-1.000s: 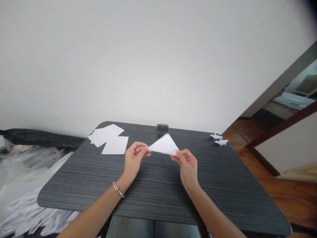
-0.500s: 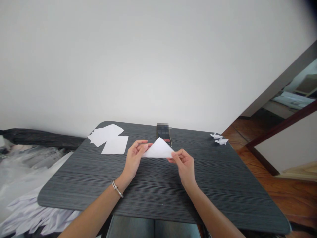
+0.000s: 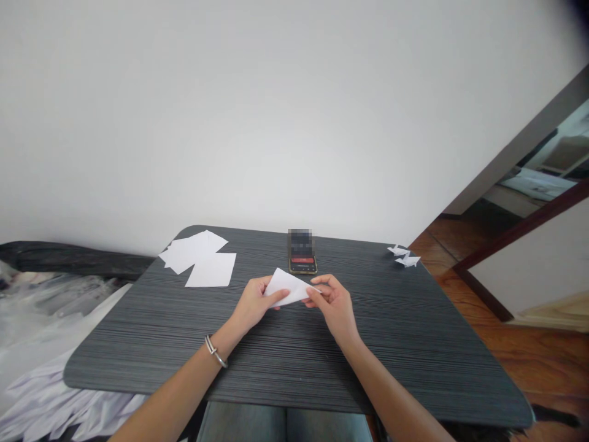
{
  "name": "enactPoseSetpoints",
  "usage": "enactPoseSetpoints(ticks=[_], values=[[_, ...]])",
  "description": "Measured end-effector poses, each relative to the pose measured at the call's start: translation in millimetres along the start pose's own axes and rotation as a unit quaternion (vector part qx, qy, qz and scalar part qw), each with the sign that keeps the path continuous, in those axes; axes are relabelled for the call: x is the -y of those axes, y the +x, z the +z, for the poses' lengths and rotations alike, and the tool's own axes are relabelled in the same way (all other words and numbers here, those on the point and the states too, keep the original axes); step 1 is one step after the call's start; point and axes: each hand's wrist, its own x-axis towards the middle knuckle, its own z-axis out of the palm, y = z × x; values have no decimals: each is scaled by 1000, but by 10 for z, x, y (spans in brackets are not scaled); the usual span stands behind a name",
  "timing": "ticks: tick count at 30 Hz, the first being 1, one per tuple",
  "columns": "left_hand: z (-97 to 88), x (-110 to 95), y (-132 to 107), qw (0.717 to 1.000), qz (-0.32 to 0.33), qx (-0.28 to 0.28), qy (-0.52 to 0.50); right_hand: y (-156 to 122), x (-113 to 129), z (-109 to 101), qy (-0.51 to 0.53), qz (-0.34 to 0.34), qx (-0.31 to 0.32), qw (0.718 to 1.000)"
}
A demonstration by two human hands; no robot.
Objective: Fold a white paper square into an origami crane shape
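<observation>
A person's left hand (image 3: 255, 302) and right hand (image 3: 332, 305) are holding a folded white paper (image 3: 288, 286) between them, just above the middle of a dark striped counter (image 3: 276, 362). Each grip is pinching 1 end of the paper, fingers closed narrowly on it. A phone (image 3: 302, 263) is lying just beyond the paper. Loose white sheets (image 3: 202, 261) are lying at the far left; 2 small folded paper figures (image 3: 402, 256) are sitting at the far right.
</observation>
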Motion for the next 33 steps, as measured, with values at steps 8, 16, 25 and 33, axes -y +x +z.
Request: enactPoseSetpoints(ticks=[8, 16, 25, 33], values=[[-14, 2, -17, 993, 55, -62, 85, 45, 6, -38, 23, 54, -13, 998], [-16, 37, 1, 994, 51, -54, 80, 31, 53, -32, 25, 57, -27, 998], [-1, 23, 14, 998, 34, -37, 47, 32, 75, -42, 19, 39, -32, 999], [11, -10, 19, 1000, -13, 3, 25, 26, 83, -50, 22, 52, -28, 998]])
